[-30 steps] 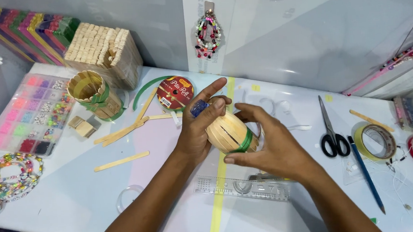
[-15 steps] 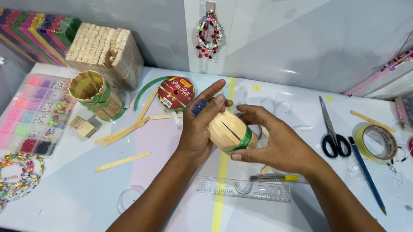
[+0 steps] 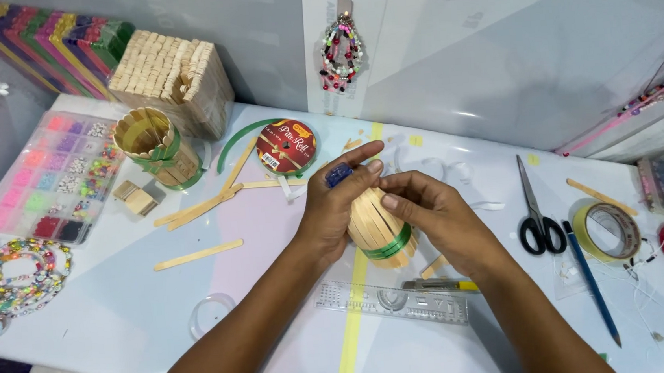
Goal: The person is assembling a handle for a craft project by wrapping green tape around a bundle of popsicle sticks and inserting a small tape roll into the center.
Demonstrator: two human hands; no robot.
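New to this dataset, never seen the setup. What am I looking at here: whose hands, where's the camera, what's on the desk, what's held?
No machine here: a person works with two bare hands, filmed by one camera worn on the head and looking down.

The left hand and right hand together hold a small cylinder of wooden sticks with a green band around it, just above the white table.

Around them lie a finished stick cup, loose wooden sticks, a red ribbon spool, a clear ruler, scissors, tape rolls, a bead tray and a beaded string.
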